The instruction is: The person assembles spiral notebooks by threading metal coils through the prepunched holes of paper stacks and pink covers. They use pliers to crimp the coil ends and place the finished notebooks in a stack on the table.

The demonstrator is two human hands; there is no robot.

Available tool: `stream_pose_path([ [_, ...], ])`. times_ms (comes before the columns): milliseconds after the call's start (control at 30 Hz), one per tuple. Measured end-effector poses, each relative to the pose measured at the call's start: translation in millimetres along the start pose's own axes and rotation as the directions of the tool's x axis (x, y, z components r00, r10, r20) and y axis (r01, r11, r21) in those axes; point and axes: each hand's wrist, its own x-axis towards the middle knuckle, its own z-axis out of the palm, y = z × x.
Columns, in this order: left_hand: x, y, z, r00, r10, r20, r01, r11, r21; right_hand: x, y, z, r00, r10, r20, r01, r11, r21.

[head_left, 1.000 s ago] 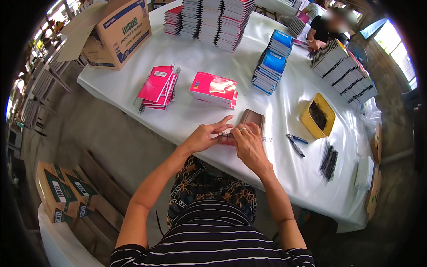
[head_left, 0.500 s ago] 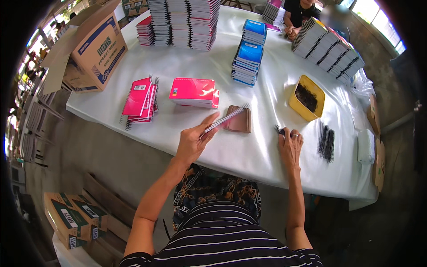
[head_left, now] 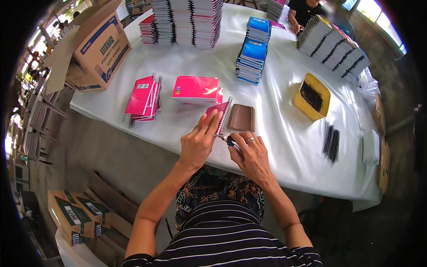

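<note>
Your left hand [head_left: 195,144] holds the pink spiral notebook [head_left: 219,107] at the table's near edge: fingers pressed together, laid over the cover; thumb position cannot be told. The notebook sits ahead of the palm, its far end and wire coil [head_left: 226,113] clear of the fingertips on the right. Long axis runs obliquely, near end lower left, far end upper right, pointing away from you; coil along its right side.

Your right hand [head_left: 253,155] is curled around the dark-handled pliers [head_left: 233,143], nose pointing left to the coil's near end. Whether the nose grips the wire cannot be told.

The brown tray-like pad [head_left: 241,118] lies just right of the notebook; the pink notebook stack [head_left: 195,83] stands just beyond it. Farther right: yellow tub [head_left: 309,111], loose black coils [head_left: 331,142].
</note>
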Motion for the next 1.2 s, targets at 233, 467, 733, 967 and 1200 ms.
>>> stream_pose_path([
  [233,-4.9,-2.9,-8.2,1.0,-0.01,0.005,0.01,0.999,0.039,14.0,9.8,-6.5,0.751,0.168,0.638,-0.633,0.457,0.625],
  [467,19.1,-44.5,-57.1,0.963,0.046,-0.266,0.008,0.981,0.196,17.2,48.5,-32.9,0.823,0.394,0.408,-0.531,0.789,0.308],
  [733,8.1,-206.4,-87.0,0.894,-0.331,0.302,0.229,0.917,0.327,17.8,126.7,-16.4,0.995,0.096,-0.024,-0.098,0.975,-0.2],
  [967,29.6,-150.4,-51.6,0.987,-0.153,0.045,0.145,0.977,0.157,163.0,72.2,65.7,0.795,0.502,0.339,-0.606,0.669,0.43],
  [1200,21.8,-124.3,-21.4,0.923,-0.37,0.104,0.385,0.891,-0.241,183.3,85.0,61.1,0.743,0.536,0.4,-0.669,0.605,0.432],
])
